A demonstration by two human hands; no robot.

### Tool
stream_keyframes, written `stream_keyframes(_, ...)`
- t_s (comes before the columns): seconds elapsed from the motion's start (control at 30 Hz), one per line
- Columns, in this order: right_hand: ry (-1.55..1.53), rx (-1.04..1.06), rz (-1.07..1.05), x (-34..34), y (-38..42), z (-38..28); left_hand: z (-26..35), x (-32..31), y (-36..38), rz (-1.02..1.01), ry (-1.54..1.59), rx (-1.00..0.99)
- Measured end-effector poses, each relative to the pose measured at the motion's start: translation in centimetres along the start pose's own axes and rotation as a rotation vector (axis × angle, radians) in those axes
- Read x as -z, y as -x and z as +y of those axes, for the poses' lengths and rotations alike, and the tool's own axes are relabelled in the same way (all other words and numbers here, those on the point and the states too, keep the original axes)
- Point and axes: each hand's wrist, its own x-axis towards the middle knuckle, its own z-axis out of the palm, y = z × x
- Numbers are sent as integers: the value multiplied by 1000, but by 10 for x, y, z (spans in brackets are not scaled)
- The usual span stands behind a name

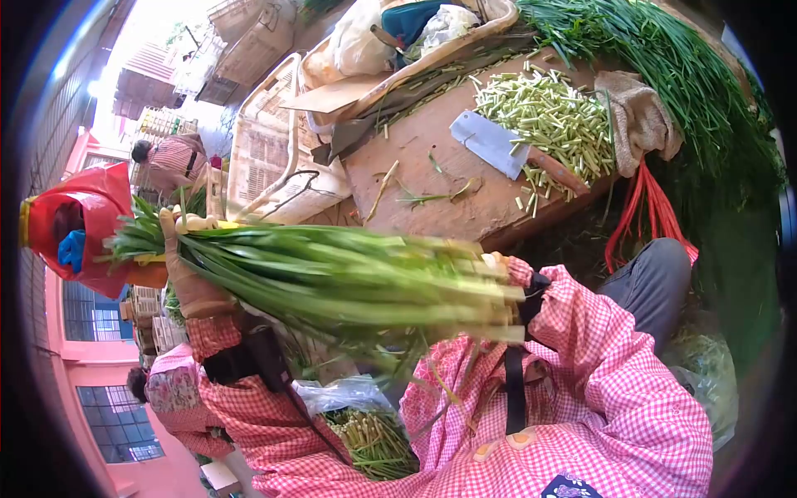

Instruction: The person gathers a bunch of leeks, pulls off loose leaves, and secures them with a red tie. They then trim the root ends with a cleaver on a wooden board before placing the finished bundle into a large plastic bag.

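Note:
A long bunch of garlic chives [332, 270] stretches across the middle of the view, its pale cut ends to the right and its leafy tips to the left. It is blurred by motion. My left hand [193, 278], in a tan glove, is closed around the leafy end. At the stem end my right hand [502, 264] grips the bunch, mostly hidden behind the stalks. Beyond them, a cleaver [490, 143] lies on a wooden board [415, 170], its handle resting by a heap of chopped pale stem pieces [544, 108].
A large pile of green chives [639, 58] lies at the upper right, beside a brown cloth [635, 120] and red strings [646, 216]. Plastic crates [266, 137] stand at the back. A bag of cut stems [374, 440] is below. Two people [176, 158] are at the left.

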Motion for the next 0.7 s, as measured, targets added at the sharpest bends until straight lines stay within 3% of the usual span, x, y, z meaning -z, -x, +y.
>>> stream_keyframes(0.03,-44,46,-5,-3,6,2,2,4,-1,195,-57,-41)
stream_keyframes(0.07,-99,110,-32,-4,11,5,2,21,-6,188,-26,-28)
stream_keyframes(0.17,-359,374,-307,-11,20,15,6,98,-30,-356,44,-6)
stream_keyframes(0.2,-439,434,-427,-13,21,18,9,79,-15,-146,22,-43)
stream_keyframes(0.23,-403,446,-320,-17,28,21,9,57,-2,36,-20,-32)
stream_keyframes(0.27,-213,406,19,-32,40,18,9,28,11,218,-64,-17)
stream_keyframes(0.3,-272,-46,176,-16,39,11,9,15,18,398,-109,-1)
stream_keyframes(0.33,172,-10,216,-34,60,-10,17,78,11,69,20,21)
stream_keyframes(0.37,616,32,248,-61,87,-34,16,106,4,42,35,24)
stream_keyframes(0.43,392,-165,396,-71,115,-47,19,138,1,-10,60,24)
stream_keyframes(0.47,506,-138,480,-68,125,-51,12,93,19,275,-12,37)
stream_keyframes(0.5,611,-109,569,-63,137,-50,7,92,21,356,-15,2)
stream_keyframes(0.6,702,25,792,-29,180,-52,14,111,26,295,81,-12)
stream_keyframes(0.7,1795,-188,525,-11,167,-14,11,103,29,410,118,27)
